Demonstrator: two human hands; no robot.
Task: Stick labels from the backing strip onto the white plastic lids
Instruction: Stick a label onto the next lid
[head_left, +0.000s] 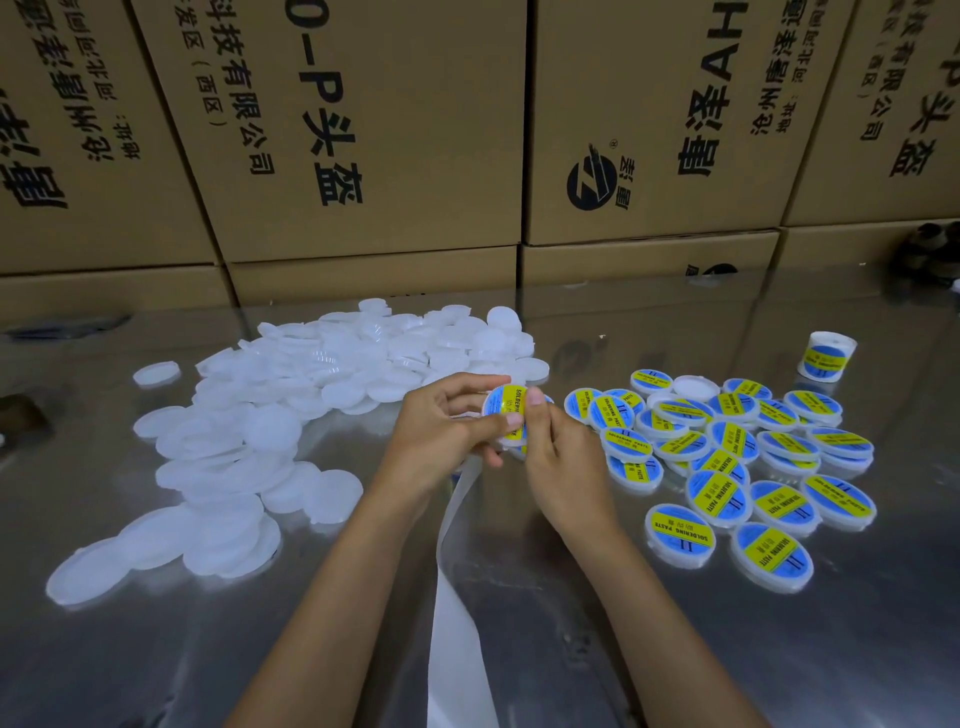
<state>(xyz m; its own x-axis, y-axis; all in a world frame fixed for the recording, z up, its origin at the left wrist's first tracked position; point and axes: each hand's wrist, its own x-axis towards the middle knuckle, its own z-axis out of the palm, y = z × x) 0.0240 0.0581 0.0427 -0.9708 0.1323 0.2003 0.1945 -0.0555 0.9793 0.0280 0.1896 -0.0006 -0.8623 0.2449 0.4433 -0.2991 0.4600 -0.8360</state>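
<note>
Behind the table: stacked cardboard boxes (363, 130) printed with black characters fill the whole background.

Work surface: your shiny metal table (675, 649) reflects the boxes and carries everything below.

Lids left to do: a wide heap of plain white lids (291, 395) spreads over the left half of the table, from near your left forearm back toward the boxes. By eye it holds clearly more lids than the finished group, so you appear less than halfway through.

Lids done: a smaller cluster of labelled lids (737, 457) lies to your right, each showing a blue round label with a yellow band. At least one white lid lies among them with no label showing.

Backing strip: the white backing strip (457, 597) hangs from under your hands toward you, along the table between your forearms; the part you can see is bare of labels.

Label roll: a small roll of labels (827, 356) stands on end at the far right, well apart from your hands.

Left hand: your left hand (441, 431) grips the lid in hand (506, 410) by its edge, fingers curled round it.

Right hand: your right hand (558, 462) presses its thumb and a fingertip on the label (511, 402) already lying on that lid, apparently smoothing it down.

Step now: this lid looks nearly finished.
</note>
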